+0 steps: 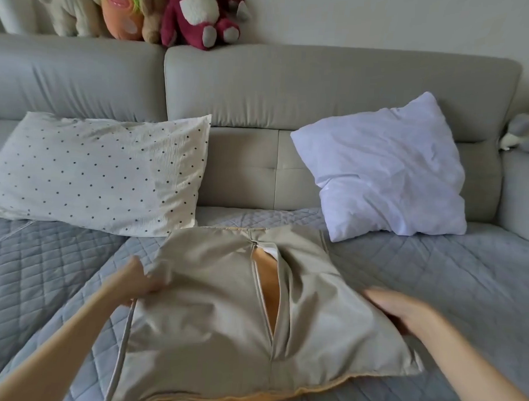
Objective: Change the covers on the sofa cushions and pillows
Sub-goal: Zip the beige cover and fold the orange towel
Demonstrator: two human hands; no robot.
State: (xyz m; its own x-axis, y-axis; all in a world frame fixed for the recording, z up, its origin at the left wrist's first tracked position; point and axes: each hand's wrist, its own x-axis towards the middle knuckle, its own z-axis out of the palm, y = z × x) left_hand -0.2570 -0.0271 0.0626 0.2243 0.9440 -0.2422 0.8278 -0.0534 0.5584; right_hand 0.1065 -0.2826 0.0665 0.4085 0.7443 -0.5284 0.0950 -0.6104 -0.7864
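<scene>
A beige cushion cover [209, 325] lies on the sofa seat in front of me, its zipper [265, 291] open down the middle with orange lining and a bit of white showing inside. My left hand [138, 279] grips the cover's upper left corner. My right hand [404, 309] rests flat on the cover's right edge, fingers fairly straight and blurred. A bare white pillow [385, 172] leans against the backrest at the right. A long pillow in a black-dotted white case [97, 172] lies at the left.
The seat is covered by a grey-blue quilted throw [465, 285]. Plush toys, one dark red [201, 12] and one with green hair [120, 9], sit on top of the grey backrest [292, 86]. Another soft toy [527, 133] lies at the far right.
</scene>
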